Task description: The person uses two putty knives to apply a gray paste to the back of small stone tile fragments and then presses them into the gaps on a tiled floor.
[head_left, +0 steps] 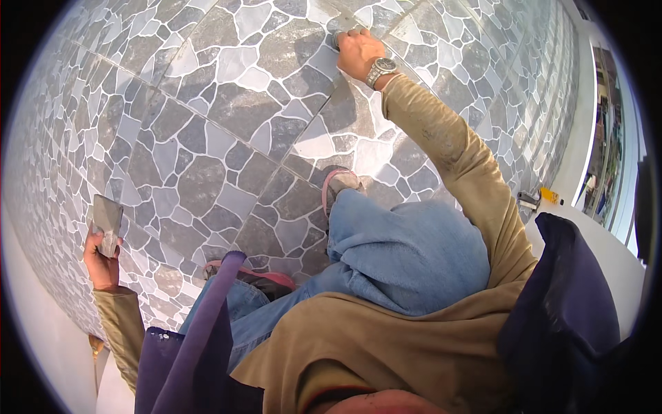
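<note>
Presently, the hands are well apart. The left hand, out at the left side, is closed round the near end of a flat grey rectangular block, thumb and fingers on opposite edges; the far end projects free above the stone-patterned tile floor. Whether the block touches the floor cannot be established. The right hand, with a metal-banded wristwatch, is set down ahead at a tile joint, fingers curled; a small dark edge shows beside them, but whether anything is gripped cannot be told. In judgement, the block appears stiff and light enough for one hand; its smooth, dusty-looking face may slip, and its corners could chip if the material is brittle. Best purchase would be across the two long edges, near the middle, keeping fingertips off the underside. Regarding markings: no brand, label or writing is legible on the block. The watch dial and the yellow-and-black item at right are too small to read.
</note>
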The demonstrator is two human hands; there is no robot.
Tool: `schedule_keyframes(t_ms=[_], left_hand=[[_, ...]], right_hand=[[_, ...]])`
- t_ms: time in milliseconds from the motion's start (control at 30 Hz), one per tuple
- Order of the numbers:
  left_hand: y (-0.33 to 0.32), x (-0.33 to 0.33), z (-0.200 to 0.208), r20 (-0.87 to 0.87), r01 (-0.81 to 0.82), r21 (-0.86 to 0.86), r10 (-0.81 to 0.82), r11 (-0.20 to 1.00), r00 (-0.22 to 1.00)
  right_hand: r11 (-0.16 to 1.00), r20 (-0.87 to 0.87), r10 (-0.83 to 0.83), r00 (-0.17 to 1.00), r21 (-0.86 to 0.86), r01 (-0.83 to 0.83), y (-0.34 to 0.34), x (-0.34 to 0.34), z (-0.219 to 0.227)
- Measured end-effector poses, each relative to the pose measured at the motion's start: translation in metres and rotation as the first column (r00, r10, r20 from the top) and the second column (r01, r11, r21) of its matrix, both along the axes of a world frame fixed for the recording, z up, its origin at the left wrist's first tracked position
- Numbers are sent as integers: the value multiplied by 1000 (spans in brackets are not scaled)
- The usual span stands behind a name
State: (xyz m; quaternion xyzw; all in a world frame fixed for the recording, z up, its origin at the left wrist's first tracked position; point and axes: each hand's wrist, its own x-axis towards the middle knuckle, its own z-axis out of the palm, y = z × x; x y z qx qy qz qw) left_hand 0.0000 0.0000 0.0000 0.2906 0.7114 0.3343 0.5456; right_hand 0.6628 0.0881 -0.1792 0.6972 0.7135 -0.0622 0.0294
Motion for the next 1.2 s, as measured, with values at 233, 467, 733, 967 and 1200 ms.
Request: schedule_keyframes(t_ms=[233, 467, 733, 967, 1200], left_hand=[[-14, -25, -5, 24, -9, 3, 9, 1000, 1000], [-21, -3, 16, -13, -46, 24, 46, 999, 999], [-36, 12, 18, -13, 10, -50, -11, 999, 1000], [-41, -16, 13, -79, -64, -56, 60, 996, 995], [-26, -27, 14, -32, -96, -10, 96, 995, 995]], right_hand=[[991, -23, -91, 996, 95, 93, 49, -25, -8], [990, -87, 135, 987, 55, -131, 92, -46, 43], [946, -94, 318, 944, 92, -310, 112, 19, 40], [909, 17, 416, 909, -46, -415, 37, 103, 41], [994, -18, 71, 997, 89, -69, 91, 30, 30]])
